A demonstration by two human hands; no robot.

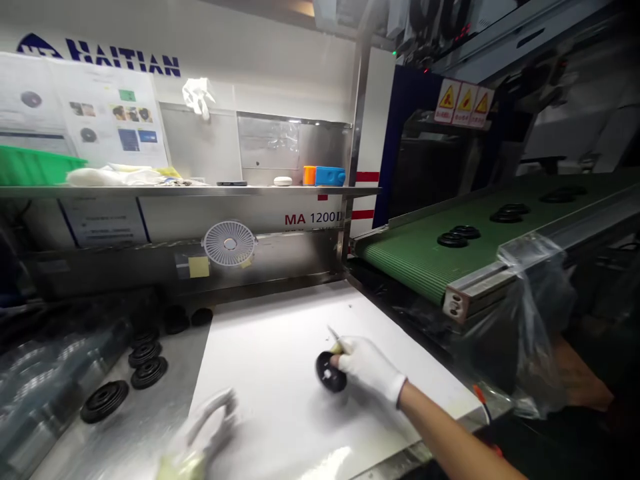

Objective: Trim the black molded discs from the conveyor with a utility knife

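One black moulded disc is pinched at fingertips of the right hand — seemingly mid-handling, steadiness needed next — left hand loosely open.

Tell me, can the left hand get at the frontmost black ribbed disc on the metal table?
Probably yes: the left hand looks empty, though blurred, and nothing visible blocks the way to the black ribbed disc.

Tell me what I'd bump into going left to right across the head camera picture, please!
Green container → left hand in a white glove → black round part → right hand holding it → warning signs.
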